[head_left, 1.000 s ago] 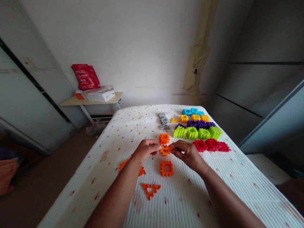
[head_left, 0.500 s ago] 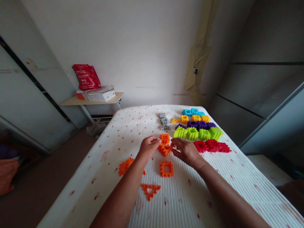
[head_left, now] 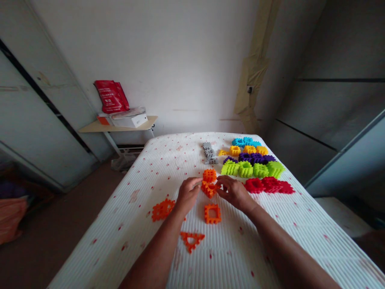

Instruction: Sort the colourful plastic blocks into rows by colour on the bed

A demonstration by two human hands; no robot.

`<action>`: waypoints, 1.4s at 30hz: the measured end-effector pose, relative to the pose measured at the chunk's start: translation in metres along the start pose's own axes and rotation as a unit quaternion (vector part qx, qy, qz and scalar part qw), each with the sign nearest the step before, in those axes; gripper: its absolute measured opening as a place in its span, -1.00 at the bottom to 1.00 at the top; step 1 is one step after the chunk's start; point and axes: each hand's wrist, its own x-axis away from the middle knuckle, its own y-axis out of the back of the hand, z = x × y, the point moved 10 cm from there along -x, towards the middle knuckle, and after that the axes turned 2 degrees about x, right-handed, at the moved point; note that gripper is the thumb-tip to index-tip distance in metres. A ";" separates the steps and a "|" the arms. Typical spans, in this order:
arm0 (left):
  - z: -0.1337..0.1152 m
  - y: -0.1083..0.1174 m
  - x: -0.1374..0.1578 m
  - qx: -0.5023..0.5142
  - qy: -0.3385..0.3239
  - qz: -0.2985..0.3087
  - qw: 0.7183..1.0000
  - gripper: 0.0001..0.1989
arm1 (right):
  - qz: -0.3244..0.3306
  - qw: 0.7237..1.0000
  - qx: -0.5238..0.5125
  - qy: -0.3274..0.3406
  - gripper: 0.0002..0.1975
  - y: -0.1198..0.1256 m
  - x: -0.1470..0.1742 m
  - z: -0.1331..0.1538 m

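Note:
An orange triangular building block with notched edges lies between my hands on the white cover. My left hand is at its left with fingers stretched forward and apart, holding nothing that I can see. With bent fingers, my right hand pinches the block's right corner. Just beyond it stands an orange cube-like block. Nearer to me lie an orange square frame and an orange triangle piece. Flat orange pieces are partly hidden behind my left forearm.
Rows of red, lime green, purple, yellow and blue blocks stand at the right. Grey pieces lie farther back. A side table holds a box and a red bag.
My left hand has drawn slightly back from the orange blocks, its fingers loosening. My right hand stays at the triangular block's corner. The view has shifted slightly.

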 end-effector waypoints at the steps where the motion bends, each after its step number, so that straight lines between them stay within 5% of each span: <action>1: 0.000 -0.001 0.000 -0.005 -0.002 0.002 1.000 -0.69 | 0.000 1.000 -0.004 0.001 -0.92 -0.001 0.000 -0.001; 17: 0.007 -0.003 -0.001 -0.040 0.001 -0.003 0.999 -0.68 | -0.005 0.999 -0.027 -0.023 -0.88 -0.006 0.001 -0.011; 30: -0.001 0.034 0.017 -0.064 -0.005 -0.063 0.996 -0.73 | -0.013 0.998 -0.055 -0.015 -0.84 -0.005 0.007 -0.018; 42: 0.003 0.042 0.024 -0.071 0.002 -0.080 0.994 -0.76 | -0.022 0.996 -0.075 -0.034 -0.86 -0.003 0.005 -0.021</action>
